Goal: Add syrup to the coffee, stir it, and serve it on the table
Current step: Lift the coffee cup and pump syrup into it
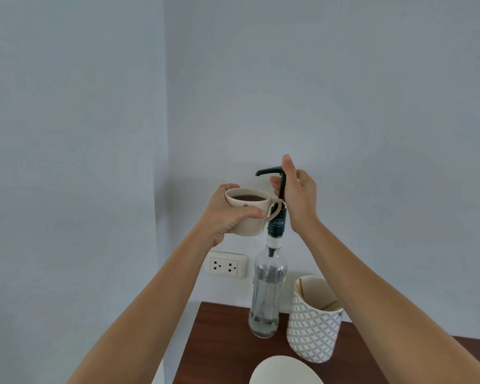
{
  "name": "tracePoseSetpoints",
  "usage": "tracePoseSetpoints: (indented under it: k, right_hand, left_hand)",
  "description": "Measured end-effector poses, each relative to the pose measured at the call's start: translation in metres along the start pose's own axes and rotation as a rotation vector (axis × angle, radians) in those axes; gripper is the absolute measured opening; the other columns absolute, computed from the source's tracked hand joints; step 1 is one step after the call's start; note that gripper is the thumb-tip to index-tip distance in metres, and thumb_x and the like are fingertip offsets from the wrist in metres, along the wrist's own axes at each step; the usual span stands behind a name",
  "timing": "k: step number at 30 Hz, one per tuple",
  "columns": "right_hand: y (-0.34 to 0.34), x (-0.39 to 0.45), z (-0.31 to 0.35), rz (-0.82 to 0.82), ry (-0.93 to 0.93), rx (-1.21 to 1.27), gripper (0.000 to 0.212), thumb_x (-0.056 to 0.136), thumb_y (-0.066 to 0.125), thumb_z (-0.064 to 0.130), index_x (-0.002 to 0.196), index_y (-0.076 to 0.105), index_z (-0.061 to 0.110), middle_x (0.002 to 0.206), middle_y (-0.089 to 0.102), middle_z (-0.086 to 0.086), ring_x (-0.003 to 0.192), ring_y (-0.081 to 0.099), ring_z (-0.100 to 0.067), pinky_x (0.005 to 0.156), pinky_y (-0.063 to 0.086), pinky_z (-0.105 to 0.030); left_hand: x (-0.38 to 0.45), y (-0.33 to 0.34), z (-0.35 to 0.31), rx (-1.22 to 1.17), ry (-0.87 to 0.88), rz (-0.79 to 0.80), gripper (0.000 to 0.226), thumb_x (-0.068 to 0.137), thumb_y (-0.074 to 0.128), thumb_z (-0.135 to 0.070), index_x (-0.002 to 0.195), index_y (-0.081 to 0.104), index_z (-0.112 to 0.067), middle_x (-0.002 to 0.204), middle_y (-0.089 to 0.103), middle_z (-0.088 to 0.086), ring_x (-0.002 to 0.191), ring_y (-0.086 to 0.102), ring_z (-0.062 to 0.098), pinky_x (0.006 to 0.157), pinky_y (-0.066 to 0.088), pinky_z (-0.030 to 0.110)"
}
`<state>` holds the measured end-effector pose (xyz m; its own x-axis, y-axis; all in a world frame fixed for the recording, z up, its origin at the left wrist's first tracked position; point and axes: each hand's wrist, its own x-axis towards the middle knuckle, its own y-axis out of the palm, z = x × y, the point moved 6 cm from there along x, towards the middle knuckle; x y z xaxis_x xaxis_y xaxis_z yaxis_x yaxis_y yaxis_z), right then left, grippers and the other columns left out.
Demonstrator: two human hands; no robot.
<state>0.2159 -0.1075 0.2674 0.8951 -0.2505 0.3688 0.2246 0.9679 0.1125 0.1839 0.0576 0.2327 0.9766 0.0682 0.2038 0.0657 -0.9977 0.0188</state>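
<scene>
My left hand point(227, 214) holds a cream cup point(248, 217) of dark coffee up in the air, its rim just under the spout of the black pump point(269, 171). The pump sits on top of a tall clear syrup bottle point(268, 289) that stands on the brown table point(222, 345). My right hand point(298, 195) rests on the pump head, thumb on top and fingers around the stem. The pump stem looks raised. The bottle holds only a little liquid near its bottom.
A patterned white-and-grey holder point(313, 325) with wooden stirrers stands right of the bottle. A white saucer point(284, 371) lies at the near edge. A wall socket point(225, 264) is behind the bottle. The table's left edge lies close to the bottle.
</scene>
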Motion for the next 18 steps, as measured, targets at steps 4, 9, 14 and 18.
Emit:
tracePoseSetpoints:
  k: [4, 9, 14, 18]
  right_hand:
    - [-0.02, -0.026, -0.006, -0.049, -0.07, -0.141, 0.039, 0.1, 0.049, 0.04, 0.103, 0.061, 0.004, 0.081, 0.057, 0.007, 0.075, 0.055, -0.01, 0.066, 0.043, -0.024]
    - [-0.03, -0.055, -0.031, 0.173, 0.038, -0.206, 0.04, 0.104, 0.041, 0.041, 0.099, 0.07, 0.015, 0.098, 0.073, -0.006, 0.094, 0.065, -0.021, 0.083, 0.051, -0.034]
    - [-0.033, -0.094, -0.058, 0.396, 0.17, -0.111, 0.044, 0.107, 0.035, 0.04, 0.11, 0.073, 0.016, 0.111, 0.074, -0.018, 0.107, 0.069, -0.032, 0.095, 0.057, -0.043]
    - [-0.053, -0.12, -0.077, 0.401, 0.22, -0.027, 0.04, 0.109, 0.035, 0.026, 0.108, 0.073, 0.012, 0.116, 0.071, -0.025, 0.115, 0.065, -0.038, 0.095, 0.057, -0.04]
  left_hand:
    - [-0.011, -0.004, 0.004, 0.012, 0.006, -0.005, 0.098, 0.035, 0.092, -0.021, 0.124, 0.051, -0.023, 0.111, 0.066, -0.001, 0.096, 0.062, 0.019, 0.078, 0.057, 0.042]
    - [-0.036, -0.004, 0.017, 0.032, 0.007, 0.005, 0.099, 0.035, 0.093, -0.021, 0.125, 0.051, -0.023, 0.111, 0.066, 0.0, 0.094, 0.063, 0.018, 0.082, 0.057, 0.047]
    - [-0.069, 0.009, 0.042, 0.045, 0.017, 0.037, 0.089, 0.046, 0.095, -0.015, 0.123, 0.051, -0.022, 0.102, 0.066, -0.004, 0.09, 0.062, 0.013, 0.071, 0.054, 0.035]
    - [-0.095, 0.021, 0.073, 0.036, 0.013, 0.06, 0.094, 0.041, 0.095, -0.018, 0.124, 0.05, -0.021, 0.103, 0.068, -0.005, 0.09, 0.064, 0.008, 0.074, 0.053, 0.028]
